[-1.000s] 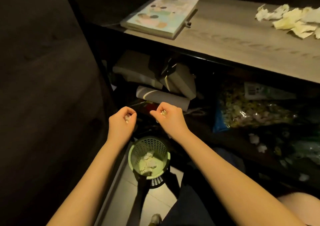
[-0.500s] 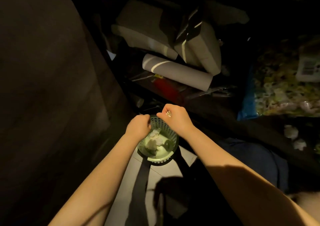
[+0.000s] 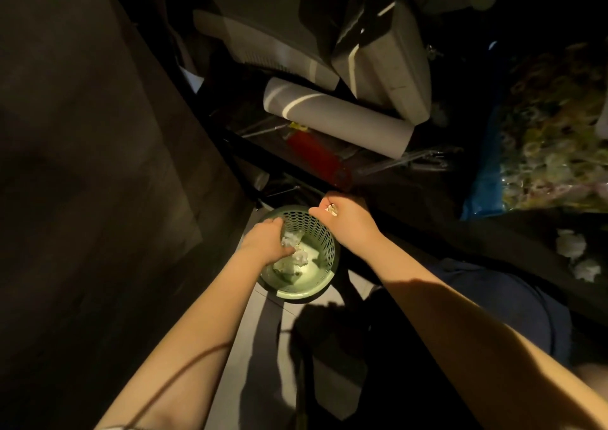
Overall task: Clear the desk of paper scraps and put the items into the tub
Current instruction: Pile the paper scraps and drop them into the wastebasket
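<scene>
Dim view, one grip hidden

The left hand (image 3: 265,242) dips into the green tub (image 3: 297,293) on the floor (image 3: 256,347), fingers among crumpled scraps (image 3: 296,260); their grip cannot be told. The right hand (image 3: 345,220) pinches a pale scrap (image 3: 331,210) over the far rim. A grey roll (image 3: 335,116) lies beyond.

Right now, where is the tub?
Head view, centre, on the floor: the tub stands beneath both hands, left hand over its left rim, right hand at its far-right rim.

Left hand (image 3: 266,240) sits in the green tub (image 3: 316,293); right hand (image 3: 345,220) pinches paper scraps (image 3: 331,210) above its far rim.
</scene>
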Tool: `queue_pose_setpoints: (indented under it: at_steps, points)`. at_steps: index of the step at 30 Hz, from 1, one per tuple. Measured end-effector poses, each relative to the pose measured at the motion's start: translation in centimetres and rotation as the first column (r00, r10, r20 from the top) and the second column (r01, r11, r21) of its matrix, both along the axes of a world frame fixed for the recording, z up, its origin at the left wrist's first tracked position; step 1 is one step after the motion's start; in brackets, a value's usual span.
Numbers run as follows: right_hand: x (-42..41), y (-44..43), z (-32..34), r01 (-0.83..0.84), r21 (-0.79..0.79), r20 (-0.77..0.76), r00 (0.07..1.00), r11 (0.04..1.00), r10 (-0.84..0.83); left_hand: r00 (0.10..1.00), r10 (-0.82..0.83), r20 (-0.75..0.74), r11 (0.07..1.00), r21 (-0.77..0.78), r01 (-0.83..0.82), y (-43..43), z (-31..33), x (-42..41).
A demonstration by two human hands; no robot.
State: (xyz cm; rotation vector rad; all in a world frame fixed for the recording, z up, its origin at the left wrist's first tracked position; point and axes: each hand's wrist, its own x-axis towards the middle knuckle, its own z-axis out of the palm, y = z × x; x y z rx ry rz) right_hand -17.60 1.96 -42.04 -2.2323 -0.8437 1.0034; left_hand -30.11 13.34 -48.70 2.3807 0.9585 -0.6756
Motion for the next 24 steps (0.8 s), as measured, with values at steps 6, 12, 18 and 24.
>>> queue_pose_setpoints:
  at_steps: [6,12,18,24]
  points:
    - [-1.9,1.5,-1.6,-0.064,0.033,0.048,0.997,0.997,0.062,0.999,-0.031,-0.011,0.995,0.091,0.032,1.5,2.1,-1.8]
    - [-3.8,4.3,-3.5,-0.215,-0.023,0.068,0.974,0.976,0.216,0.997,0.053,0.052,0.989,0.133,-0.060,2.6,4.4,-4.1]
    - [-4.3,4.8,-5.6,-0.349,-0.262,0.111,0.915,0.900,0.387,0.994,0.078,0.073,0.992,0.095,-0.085,2.7,4.9,-5.1]
    - [-3.9,4.2,-5.6,-0.385,-0.282,0.073,0.905,0.879,0.420,0.998,0.067,0.004,0.996,0.064,-0.067,2.6,5.0,-5.1]
